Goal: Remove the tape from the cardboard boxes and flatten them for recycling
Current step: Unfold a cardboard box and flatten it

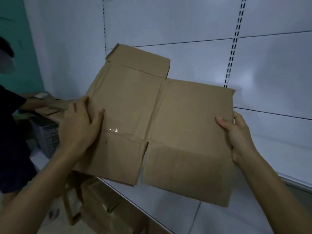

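While left hand [79,125] and right hand [236,134] hold it, one box [185,115] is flat.

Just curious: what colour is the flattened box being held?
The cardboard box is plain tan-brown, unprinted; best seen in the head view.

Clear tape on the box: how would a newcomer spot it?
Look at the flattened cardboard box held before the white shelving wall. On its left panel, beside the thumb of the left hand, lies the clear tape. Only its glossy glint separates it from the matte brown card.
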`<state>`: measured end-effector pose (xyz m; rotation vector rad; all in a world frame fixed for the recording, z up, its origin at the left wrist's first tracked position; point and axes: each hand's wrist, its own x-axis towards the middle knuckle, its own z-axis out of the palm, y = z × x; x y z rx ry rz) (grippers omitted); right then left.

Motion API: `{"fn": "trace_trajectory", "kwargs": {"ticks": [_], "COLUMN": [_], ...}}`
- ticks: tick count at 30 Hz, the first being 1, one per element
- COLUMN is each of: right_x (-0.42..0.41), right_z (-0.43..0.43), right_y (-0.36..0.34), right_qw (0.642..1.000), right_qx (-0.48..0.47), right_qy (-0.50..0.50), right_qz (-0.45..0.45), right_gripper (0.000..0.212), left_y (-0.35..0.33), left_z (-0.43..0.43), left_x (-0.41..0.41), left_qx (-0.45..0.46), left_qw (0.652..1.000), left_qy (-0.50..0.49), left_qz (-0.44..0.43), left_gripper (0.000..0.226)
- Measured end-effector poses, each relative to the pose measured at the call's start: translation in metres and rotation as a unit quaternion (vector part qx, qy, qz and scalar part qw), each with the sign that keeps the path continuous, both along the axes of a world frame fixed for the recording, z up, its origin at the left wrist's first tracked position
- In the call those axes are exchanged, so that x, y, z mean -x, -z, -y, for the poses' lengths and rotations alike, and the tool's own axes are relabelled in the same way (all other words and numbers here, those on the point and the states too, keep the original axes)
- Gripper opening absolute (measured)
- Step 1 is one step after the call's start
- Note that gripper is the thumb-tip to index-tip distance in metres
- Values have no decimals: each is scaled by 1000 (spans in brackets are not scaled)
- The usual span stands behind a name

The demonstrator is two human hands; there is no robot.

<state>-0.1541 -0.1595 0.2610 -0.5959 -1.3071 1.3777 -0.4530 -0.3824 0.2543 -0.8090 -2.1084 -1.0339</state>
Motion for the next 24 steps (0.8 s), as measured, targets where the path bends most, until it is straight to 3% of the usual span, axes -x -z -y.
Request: {"fn": "trace_trajectory", "kwargs": {"ticks": [6, 10, 15, 17, 19, 21, 24], "right_x": [131, 217, 322, 362, 392, 410, 425], "right_z": [4, -6, -26, -43, -65, -86, -118], "right_y": [-28, -49, -66, -56, -36, -10, 13], "right_qw": [997, 993, 988, 994, 998, 989, 978], "right_qx": [26, 47, 44, 41, 43, 48, 44], "right_qy": [-18, -17, 3, 21, 30, 18, 8], "right_qz": [-66, -105, -146, -100, 18, 136, 202], "right_gripper": [35, 37, 38, 43, 51, 60, 69], "left_y": [-51, -70, -87, -89, -78, -48, -6], "left_z": [8, -18, -80, -111, -140, -161, -176], "left_x": [87, 128, 190, 226, 260, 289, 323], "left_qx": [98, 156, 183, 220, 295, 385, 467], "left_qw": [989, 982, 978, 972, 955, 920, 869], "left_qy": [-35, 25, 27, 32, 43, 57, 85], "left_qz": [-109, -106, -100, -70, -12, 47, 137], "left_gripper": [52, 64, 67, 71, 86, 98, 100]}}
